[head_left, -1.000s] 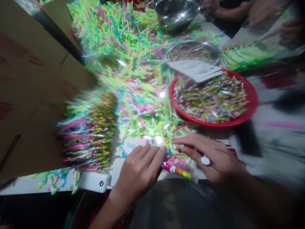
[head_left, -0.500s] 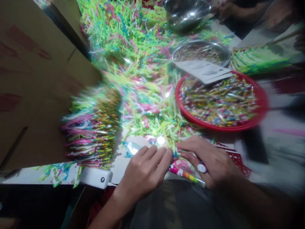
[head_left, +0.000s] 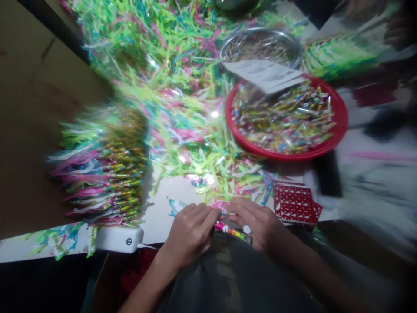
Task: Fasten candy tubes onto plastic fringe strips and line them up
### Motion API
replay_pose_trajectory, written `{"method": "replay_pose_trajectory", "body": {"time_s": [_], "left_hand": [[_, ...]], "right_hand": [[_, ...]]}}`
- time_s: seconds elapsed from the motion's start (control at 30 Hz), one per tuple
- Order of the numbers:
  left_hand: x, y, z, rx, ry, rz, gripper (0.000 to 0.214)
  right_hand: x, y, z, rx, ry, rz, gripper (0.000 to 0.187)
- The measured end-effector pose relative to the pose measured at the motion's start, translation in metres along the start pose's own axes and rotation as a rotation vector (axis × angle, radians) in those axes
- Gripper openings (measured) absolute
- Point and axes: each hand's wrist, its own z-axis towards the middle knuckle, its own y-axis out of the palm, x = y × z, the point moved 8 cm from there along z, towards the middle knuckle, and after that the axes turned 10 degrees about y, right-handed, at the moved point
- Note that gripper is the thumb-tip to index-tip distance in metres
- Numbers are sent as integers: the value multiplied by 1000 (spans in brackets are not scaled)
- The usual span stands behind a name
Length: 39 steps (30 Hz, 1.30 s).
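Observation:
My left hand [head_left: 190,230] and my right hand [head_left: 257,224] meet at the near edge of the table, fingers pinched together over a thin candy stick [head_left: 224,212] in a clear wrapper. A second candy stick [head_left: 233,231], pink with coloured beads, lies just under the fingertips. A white ring or nail shows on my right hand. What exactly each finger grips is small and blurred.
A red plate [head_left: 339,130] full of wrapped candy sticks stands at the right, a steel bowl [head_left: 260,43] with a paper slip behind it. Shredded green and pink plastic [head_left: 169,78] covers the middle. A stack of finished sticks [head_left: 110,165] lies left, a white device [head_left: 119,239] below, red patterned cards [head_left: 295,204] right.
The camera has tilted so the hands sit lower and smaller in view. Both hands stay pinched together on the candy stick; the red patterned cards beside my right hand have come into sight.

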Motion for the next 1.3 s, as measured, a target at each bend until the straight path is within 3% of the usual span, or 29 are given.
{"method": "replay_pose_trajectory", "body": {"time_s": [0.17,0.23,0.3,0.37,0.43,0.53,0.63,0.83,1.0,1.07,1.17,1.3], "left_hand": [[-3,37,-34,-129,-138,-281,24],[-16,52,-51,-110,-359,-561,20],[-31,67,-72,5,-702,-897,13],[-38,80,-88,142,-987,-1137,21],[-37,86,-91,258,-1110,-1259,29],[-29,91,-86,377,-1153,-1411,37],[-22,95,-85,420,-1170,-1506,41],[-42,86,-78,594,-1164,-1339,40],[-53,60,-49,764,-1124,-1097,43],[-50,41,-32,780,-975,-982,35],[-44,18,-11,723,-759,-854,19],[-57,0,-17,912,-872,-869,19]], "right_hand": [[24,20,-24,-59,164,30,19],[41,21,-33,-55,267,-35,23],[59,21,-40,-35,372,-143,29],[70,28,-45,-50,416,-232,36],[77,44,-47,-114,406,-279,41],[87,68,-46,-174,425,-345,41],[96,77,-44,-187,453,-382,36],[62,56,-26,-104,404,-243,30],[18,38,6,39,393,-133,19],[7,34,14,66,402,-135,20],[-8,25,18,87,387,-161,38],[-3,10,19,-19,468,35,38]]}}
